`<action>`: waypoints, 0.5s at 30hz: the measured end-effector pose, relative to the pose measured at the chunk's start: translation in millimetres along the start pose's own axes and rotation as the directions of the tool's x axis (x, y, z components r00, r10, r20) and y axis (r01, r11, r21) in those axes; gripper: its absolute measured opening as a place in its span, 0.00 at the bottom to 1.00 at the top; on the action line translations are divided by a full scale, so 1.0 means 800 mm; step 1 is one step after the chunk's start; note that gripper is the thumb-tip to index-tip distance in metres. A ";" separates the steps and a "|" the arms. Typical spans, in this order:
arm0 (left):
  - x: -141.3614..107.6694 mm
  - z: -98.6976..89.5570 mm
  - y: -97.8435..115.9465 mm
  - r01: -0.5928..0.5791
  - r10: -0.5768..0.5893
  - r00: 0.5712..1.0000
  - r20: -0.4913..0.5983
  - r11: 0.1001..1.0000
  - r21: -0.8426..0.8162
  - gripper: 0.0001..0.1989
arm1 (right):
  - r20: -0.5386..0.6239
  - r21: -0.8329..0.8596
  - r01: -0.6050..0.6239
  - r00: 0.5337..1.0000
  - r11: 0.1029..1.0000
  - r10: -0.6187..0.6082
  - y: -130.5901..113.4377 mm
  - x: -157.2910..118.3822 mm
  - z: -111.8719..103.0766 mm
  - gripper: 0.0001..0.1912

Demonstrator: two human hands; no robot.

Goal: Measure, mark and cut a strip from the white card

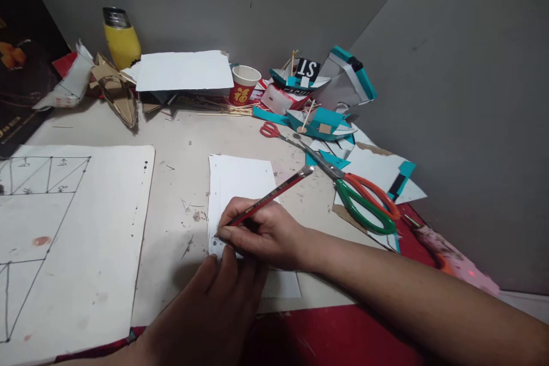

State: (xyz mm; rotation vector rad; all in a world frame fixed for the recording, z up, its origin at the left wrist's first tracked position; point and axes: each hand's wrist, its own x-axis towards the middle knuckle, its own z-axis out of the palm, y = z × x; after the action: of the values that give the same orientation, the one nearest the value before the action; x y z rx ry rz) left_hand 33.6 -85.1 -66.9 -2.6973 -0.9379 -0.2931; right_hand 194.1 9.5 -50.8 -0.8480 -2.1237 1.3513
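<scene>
My right hand (261, 229) grips a red and black pencil (274, 197), its point down at the left edge of a white sheet of card (242, 174). A small dark mark shows on the card just below the pencil point. My left hand (214, 291) lies with its fingers stretched out over the lower end of the card, close under the right hand. Both hands cover much of the card's middle and lower part.
Left is a sheet with a line drawing (107, 229). Right lie green and orange-handled scissors (364, 206) and smaller red-handled scissors (270, 130). A paper cup (245, 83), a yellow bottle (122, 46), a cardboard boat (118, 91) and a teal model boat (321, 123) stand behind.
</scene>
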 end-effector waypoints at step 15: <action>-0.002 -0.004 0.001 -0.007 0.007 1.000 0.026 1.000 0.008 0.23 | -0.022 0.015 0.010 1.000 1.000 -0.009 0.002 -0.002 0.000 0.04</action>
State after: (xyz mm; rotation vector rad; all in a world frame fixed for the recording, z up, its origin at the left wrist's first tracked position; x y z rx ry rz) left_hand 32.5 -87.3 -64.2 -2.7032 -0.9344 -0.2524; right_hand 195.2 8.6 -52.2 -0.8422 -2.0955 1.3452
